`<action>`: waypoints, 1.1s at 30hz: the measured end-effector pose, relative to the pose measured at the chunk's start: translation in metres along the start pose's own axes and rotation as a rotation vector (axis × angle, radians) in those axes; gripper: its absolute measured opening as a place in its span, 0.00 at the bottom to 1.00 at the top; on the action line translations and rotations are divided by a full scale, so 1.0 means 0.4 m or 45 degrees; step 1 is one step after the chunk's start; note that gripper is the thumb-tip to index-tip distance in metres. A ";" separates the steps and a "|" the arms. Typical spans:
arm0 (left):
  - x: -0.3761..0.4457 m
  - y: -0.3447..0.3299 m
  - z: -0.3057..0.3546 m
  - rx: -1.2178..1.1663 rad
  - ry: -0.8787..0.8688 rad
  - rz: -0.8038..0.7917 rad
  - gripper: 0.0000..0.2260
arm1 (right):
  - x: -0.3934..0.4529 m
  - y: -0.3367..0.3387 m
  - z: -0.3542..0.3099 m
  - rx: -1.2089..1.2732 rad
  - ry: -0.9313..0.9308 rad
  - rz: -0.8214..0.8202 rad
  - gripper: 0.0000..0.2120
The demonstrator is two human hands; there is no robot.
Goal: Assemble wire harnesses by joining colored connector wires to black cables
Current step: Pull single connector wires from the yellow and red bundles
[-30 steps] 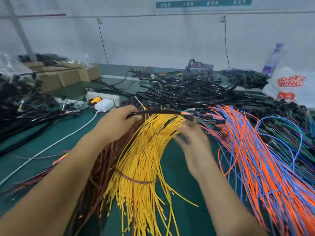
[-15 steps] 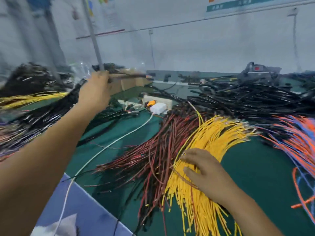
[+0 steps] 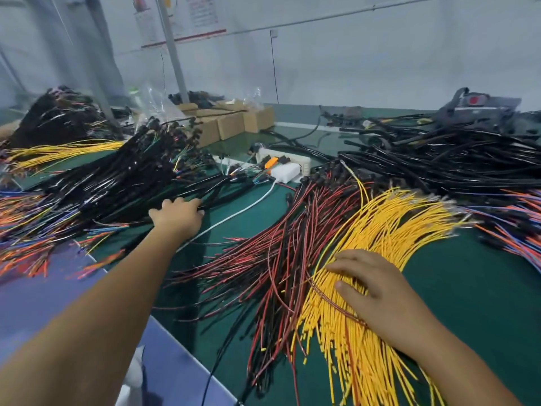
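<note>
While my left hand (image 3: 177, 216) reaches out to left of centre, its fingers (image 3: 195, 207) curl over the near edge of the heap of finished black cable harnesses (image 3: 117, 183); whether they actually grip a cable or only rest on it I cannot tell. My right hand (image 3: 380, 294), at lower right of the frame, lies flat with its fingers apart and nearly straight, pressing on the bundle of thin yellow connector wires (image 3: 380, 230). That yellow bundle fans from the lower centre up toward the right. Just beside it on the left, partly tangled with it, lies a bundle of red and black twin wires (image 3: 278, 247). Above them, at upper right, a large pile of loose black cables (image 3: 439, 159) covers the green bench (image 3: 468, 288). Orange and blue wires (image 3: 515, 230) show at the right edge, and more coloured tails spread at the left edge from the harness heap. Between the heaps at centre sit a white power strip (image 3: 288, 164) and a white adapter (image 3: 285, 173), with a white cord (image 3: 234, 216) running down past my left wrist. Brown cardboard boxes (image 3: 231, 124) stand at upper centre-left.
</note>
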State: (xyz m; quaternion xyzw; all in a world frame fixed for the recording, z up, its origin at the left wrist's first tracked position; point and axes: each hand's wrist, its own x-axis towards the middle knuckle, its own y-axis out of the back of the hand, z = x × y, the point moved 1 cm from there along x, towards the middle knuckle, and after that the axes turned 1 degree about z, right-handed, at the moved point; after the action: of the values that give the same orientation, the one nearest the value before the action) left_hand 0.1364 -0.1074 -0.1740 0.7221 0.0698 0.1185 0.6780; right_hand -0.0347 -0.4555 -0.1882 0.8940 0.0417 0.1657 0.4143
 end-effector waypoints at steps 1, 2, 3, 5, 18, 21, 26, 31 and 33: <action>-0.004 -0.001 0.010 -0.027 0.017 0.038 0.18 | 0.001 0.001 -0.001 0.006 -0.002 0.004 0.13; -0.007 -0.002 0.015 -0.100 0.060 0.088 0.16 | 0.000 0.002 -0.002 0.012 -0.002 0.008 0.13; -0.009 -0.003 0.014 -0.211 0.133 0.139 0.15 | -0.001 0.003 -0.002 0.014 0.000 0.005 0.13; -0.012 0.000 0.010 -0.447 0.308 0.184 0.14 | -0.005 0.004 -0.004 0.018 0.006 -0.010 0.12; -0.094 0.163 0.410 -0.982 -0.384 -0.109 0.13 | -0.025 0.113 0.066 0.825 -0.553 0.941 0.13; -0.104 0.129 0.456 -0.846 -0.335 0.001 0.12 | -0.023 0.105 0.067 0.834 -0.607 0.885 0.13; -0.109 0.031 0.441 -0.711 -0.221 0.039 0.14 | -0.019 0.097 0.067 0.813 -0.629 0.804 0.14; -0.085 0.023 0.420 -0.991 -0.130 0.024 0.07 | -0.016 0.095 0.069 0.804 -0.647 0.783 0.14; -0.077 0.025 0.413 -1.162 -0.079 0.043 0.03 | -0.017 0.096 0.068 0.804 -0.649 0.781 0.14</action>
State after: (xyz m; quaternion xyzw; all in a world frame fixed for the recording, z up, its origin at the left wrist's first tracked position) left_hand 0.1501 -0.2752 -0.1752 0.3537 -0.0217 0.1267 0.9265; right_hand -0.0344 -0.5019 -0.1772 0.9587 -0.2771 0.0357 0.0533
